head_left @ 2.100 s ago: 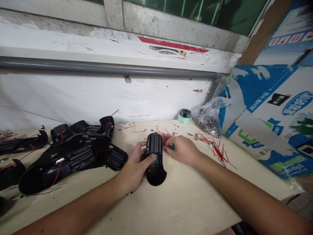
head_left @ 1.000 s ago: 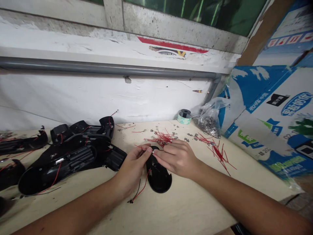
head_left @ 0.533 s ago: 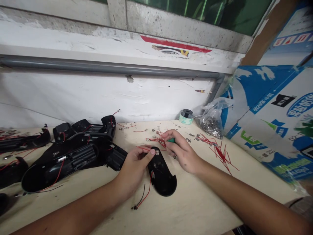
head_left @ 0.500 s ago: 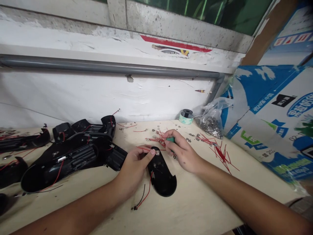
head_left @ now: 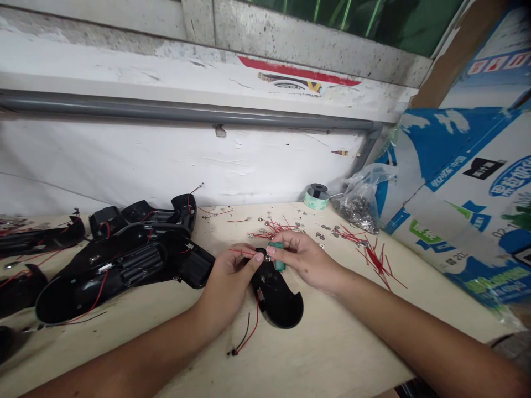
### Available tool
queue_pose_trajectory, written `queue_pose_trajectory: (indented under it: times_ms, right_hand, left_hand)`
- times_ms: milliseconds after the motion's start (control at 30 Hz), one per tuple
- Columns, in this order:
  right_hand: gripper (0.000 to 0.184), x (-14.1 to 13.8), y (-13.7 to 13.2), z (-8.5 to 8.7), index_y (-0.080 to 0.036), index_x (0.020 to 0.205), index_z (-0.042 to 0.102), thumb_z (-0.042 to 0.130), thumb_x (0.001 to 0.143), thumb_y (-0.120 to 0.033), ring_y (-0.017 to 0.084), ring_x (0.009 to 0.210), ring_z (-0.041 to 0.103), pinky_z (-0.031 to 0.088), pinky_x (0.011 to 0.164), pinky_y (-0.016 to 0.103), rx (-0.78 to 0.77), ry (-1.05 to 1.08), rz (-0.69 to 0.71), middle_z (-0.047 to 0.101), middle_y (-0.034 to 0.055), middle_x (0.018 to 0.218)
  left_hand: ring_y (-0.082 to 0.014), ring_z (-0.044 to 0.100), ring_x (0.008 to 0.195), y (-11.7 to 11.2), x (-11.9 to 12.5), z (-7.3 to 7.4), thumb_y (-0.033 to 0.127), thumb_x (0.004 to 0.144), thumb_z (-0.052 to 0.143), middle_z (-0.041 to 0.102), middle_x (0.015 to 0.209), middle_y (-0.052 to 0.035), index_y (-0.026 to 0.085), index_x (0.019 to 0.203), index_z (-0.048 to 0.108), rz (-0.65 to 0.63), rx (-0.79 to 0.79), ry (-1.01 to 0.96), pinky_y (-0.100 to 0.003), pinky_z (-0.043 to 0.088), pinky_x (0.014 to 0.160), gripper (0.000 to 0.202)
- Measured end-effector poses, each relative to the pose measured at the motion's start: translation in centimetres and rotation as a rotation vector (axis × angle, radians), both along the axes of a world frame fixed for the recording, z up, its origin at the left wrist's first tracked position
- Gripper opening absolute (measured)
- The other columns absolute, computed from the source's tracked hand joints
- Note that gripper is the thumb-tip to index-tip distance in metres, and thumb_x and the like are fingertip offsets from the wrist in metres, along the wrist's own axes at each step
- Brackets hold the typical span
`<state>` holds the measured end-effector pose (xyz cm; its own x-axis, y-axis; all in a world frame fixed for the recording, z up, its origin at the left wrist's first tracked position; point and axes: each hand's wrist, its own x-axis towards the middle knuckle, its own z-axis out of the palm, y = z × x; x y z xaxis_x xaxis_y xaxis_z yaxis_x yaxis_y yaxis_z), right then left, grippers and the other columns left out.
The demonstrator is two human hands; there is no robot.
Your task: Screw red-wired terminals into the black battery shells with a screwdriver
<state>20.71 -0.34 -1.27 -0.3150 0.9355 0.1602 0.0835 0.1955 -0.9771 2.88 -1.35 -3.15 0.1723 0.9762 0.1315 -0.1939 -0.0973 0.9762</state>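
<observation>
My left hand (head_left: 226, 276) pinches a thin red wire (head_left: 243, 252) just above the end of a black plastic housing (head_left: 280, 304). The housing lies flat on the table, with a small metal contact (head_left: 267, 257) near its far end. My right hand (head_left: 301, 262) grips a small green-handled tool (head_left: 279, 256) and holds it beside the left fingertips. A red wire and a black wire (head_left: 249, 334) trail from the housing onto the table. The tool's tip is hidden by my fingers.
Several wired black housings (head_left: 103, 271) lie at the left of the pale wooden table (head_left: 332, 337). Cut red wires (head_left: 276, 228) and metal terminals are scattered beyond my hands. A tape roll (head_left: 316, 196), a bag of metal parts (head_left: 359, 210) and a printed carton (head_left: 456, 204) stand behind.
The black housing now lies flat instead of being held upright. My right hand has moved from the wire pile to above the housing, bringing the green tool, and my left hand has taken a red wire.
</observation>
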Motion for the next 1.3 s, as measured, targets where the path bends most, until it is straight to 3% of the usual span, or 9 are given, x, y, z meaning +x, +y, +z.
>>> queue_pose_trajectory:
  times_ms: [400,633,900,1300]
  right_hand:
    - [0.028,-0.40,-0.15,-0.09,-0.019,0.080,0.058,0.075,0.083,-0.041,0.014,0.069,0.060,0.046,0.067,0.029,-0.032,0.076,0.026,0.065,-0.0011,0.071]
    - [0.030,-0.84,-0.37,-0.22,-0.018,0.075,0.060,0.083,0.074,-0.037,0.011,0.063,0.053,0.040,0.061,0.025,-0.036,0.166,-0.023,0.059,-0.0045,0.067]
    - [0.029,-0.75,-0.55,-0.32,-0.018,0.075,0.061,0.086,0.072,-0.033,0.011,0.066,0.054,0.040,0.064,0.025,-0.124,0.277,-0.006,0.059,-0.0041,0.069]
    - [0.030,-0.87,-0.62,0.37,-0.018,0.075,0.060,0.085,0.072,-0.035,0.010,0.060,0.048,0.036,0.059,0.025,-0.020,0.212,-0.068,0.056,-0.0059,0.064]
  left_hand:
    - [-0.0203,0.058,0.090,-0.12,0.03,-0.27,0.033,0.083,0.071,0.063,0.087,-0.0035,0.018,0.075,0.065,-0.031,0.070,0.067,-0.033,0.043,0.086,0.018]
    - [-0.0196,0.057,0.091,0.10,-0.14,-0.56,0.035,0.084,0.068,0.061,0.089,-0.0031,0.018,0.077,0.062,-0.017,0.116,0.137,-0.034,0.042,0.086,0.020]
    - [-0.0184,0.057,0.088,0.12,0.06,-0.91,0.033,0.083,0.069,0.060,0.088,-0.0023,0.018,0.077,0.060,-0.016,0.148,0.095,-0.033,0.043,0.083,0.018]
    - [-0.0194,0.057,0.093,0.01,-0.05,-0.43,0.039,0.083,0.070,0.062,0.092,-0.0041,0.017,0.083,0.064,-0.033,0.100,0.115,-0.033,0.042,0.086,0.022]
